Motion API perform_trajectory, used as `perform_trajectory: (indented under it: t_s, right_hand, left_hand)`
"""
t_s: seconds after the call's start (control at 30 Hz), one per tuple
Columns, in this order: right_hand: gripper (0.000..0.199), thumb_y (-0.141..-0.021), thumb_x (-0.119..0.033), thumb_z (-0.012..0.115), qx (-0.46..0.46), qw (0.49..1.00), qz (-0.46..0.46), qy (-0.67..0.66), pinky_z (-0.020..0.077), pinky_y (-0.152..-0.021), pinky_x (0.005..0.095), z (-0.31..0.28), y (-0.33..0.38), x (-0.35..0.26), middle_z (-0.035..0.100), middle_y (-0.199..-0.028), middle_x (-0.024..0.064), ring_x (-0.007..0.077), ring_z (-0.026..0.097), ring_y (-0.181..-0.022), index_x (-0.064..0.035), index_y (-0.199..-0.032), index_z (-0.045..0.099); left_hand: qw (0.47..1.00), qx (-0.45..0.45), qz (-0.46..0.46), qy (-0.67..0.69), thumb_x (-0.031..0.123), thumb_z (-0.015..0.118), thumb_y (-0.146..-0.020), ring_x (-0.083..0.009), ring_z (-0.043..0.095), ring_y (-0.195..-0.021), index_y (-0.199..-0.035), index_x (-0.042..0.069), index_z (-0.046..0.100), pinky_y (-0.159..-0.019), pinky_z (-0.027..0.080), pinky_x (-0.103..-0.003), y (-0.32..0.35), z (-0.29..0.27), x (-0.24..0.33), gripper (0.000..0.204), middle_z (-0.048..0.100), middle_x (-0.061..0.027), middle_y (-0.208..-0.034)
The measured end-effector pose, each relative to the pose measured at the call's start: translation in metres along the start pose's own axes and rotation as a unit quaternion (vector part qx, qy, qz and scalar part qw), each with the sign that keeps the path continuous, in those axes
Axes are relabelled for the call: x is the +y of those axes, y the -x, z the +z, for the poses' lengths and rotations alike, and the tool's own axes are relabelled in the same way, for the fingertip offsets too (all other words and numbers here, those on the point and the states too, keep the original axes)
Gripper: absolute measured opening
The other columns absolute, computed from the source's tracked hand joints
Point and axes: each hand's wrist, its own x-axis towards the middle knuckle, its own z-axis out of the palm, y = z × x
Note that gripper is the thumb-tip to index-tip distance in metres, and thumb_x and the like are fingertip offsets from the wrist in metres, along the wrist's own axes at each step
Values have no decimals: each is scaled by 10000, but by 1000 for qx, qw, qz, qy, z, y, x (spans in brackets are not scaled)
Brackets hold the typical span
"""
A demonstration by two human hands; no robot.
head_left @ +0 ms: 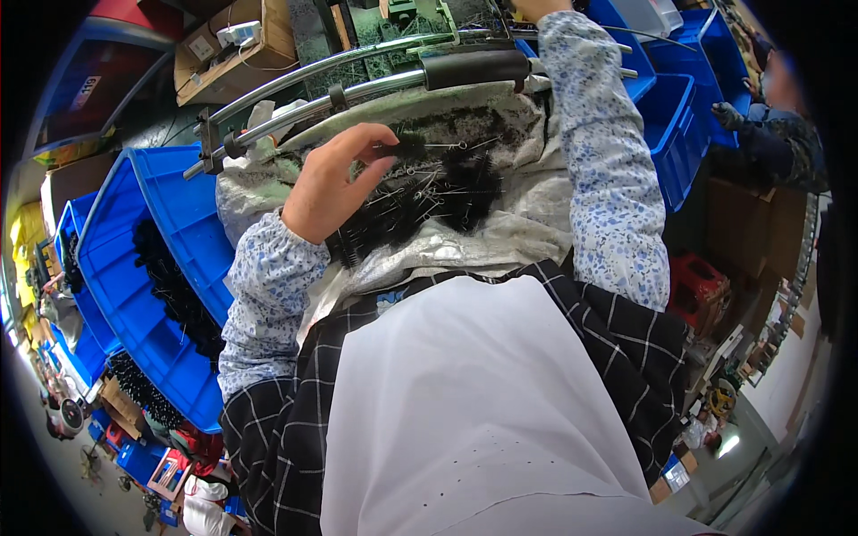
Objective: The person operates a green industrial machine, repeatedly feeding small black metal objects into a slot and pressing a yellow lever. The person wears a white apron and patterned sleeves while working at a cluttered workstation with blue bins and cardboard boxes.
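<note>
My left hand (332, 183) hovers over the left side of a cloth, thumb and forefinger curled around the black bristles of a small twisted-wire brush (413, 146). Its thin wire stem points right and ends in a loop. Below it, a heap of similar black wire brushes (438, 201) lies on the stained pale cloth (527, 228) over my lap, looped stems crossing each other. My right hand (542, 7) reaches forward to the machine at the top edge; its fingers are cut off by the frame, so what they touch is hidden.
Metal rails (375, 87) with a dark padded sleeve (475, 69) cross in front of the cloth. Left stands a blue bin (170, 259) holding black brushes; more blue bins (666, 125) are at right. A cardboard box (234, 54) sits far left. Another person's gloved hand (728, 116) shows far right.
</note>
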Motion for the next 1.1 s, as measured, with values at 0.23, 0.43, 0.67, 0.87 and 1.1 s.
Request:
perform_trajectory:
  t_s: [0.23,0.43,0.67,0.87,1.1]
  right_hand:
    - [296,-849,-309,561,-58,978,92,-178,497,-717,406,-87,64,-76,642,-860,120,270,634,-804,-98,-1052,603]
    - [282,-817,-159,586,-96,873,-14,-477,507,-714,385,-86,103,-157,643,-886,138,301,626,-799,-120,-1096,595]
    - [238,-823,-142,557,62,990,115,-53,524,-657,361,-24,29,-87,656,-834,64,214,643,-759,-183,-1037,650]
    - [250,-825,-176,553,46,990,106,-81,509,-748,385,-11,13,-85,647,-900,53,252,628,-823,-198,-1058,639]
    - [243,-821,-183,557,76,992,56,-79,482,-773,373,4,6,-73,645,-868,35,243,593,-803,-228,-1038,657]
  left_hand:
    - [991,128,-7,37,-12,636,-790,-103,606,-848,-1056,14,558,-771,477,-236,-17,25,-2,278,626,-57,-959]
    - [987,158,22,10,18,642,-774,-169,616,-805,-1085,37,531,-689,487,-274,-17,26,-5,330,604,-98,-971]
    - [954,-220,-88,-181,268,616,-803,-344,603,-824,-1131,91,481,-708,486,-412,34,46,-23,397,612,-165,-918]
    - [962,-202,-64,-172,236,606,-796,-335,603,-801,-1099,119,503,-732,462,-418,40,58,-33,341,627,-152,-867]
    - [963,-180,-26,-200,216,602,-781,-290,564,-830,-985,132,560,-757,410,-379,37,57,-24,224,586,-108,-782]
